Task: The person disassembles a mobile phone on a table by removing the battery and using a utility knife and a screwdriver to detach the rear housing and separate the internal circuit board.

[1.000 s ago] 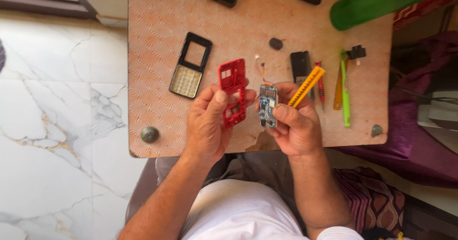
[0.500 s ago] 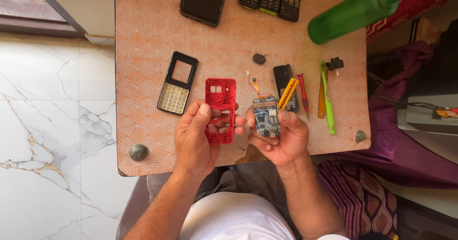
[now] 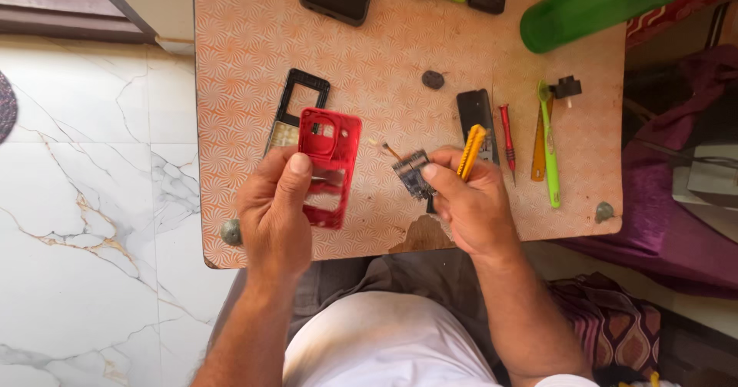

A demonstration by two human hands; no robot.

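Head view: left hand (image 3: 280,206) grasps red phone frame (image 3: 329,164) above the table (image 3: 384,56), right hand (image 3: 469,199) pinches small circuit board (image 3: 413,174) plus yellow tool (image 3: 470,151); risk: crowded grip likely drops board, bending its loose wire.

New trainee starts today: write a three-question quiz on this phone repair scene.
1. True or false: the left hand holds the red frame.
2. What does the right hand hold along with the circuit board? A) yellow tool B) green bottle C) black phone
3. Which lies nearer the red screwdriver: the battery or the black frame?

Key: 1 true; 2 A, the yellow tool; 3 battery.
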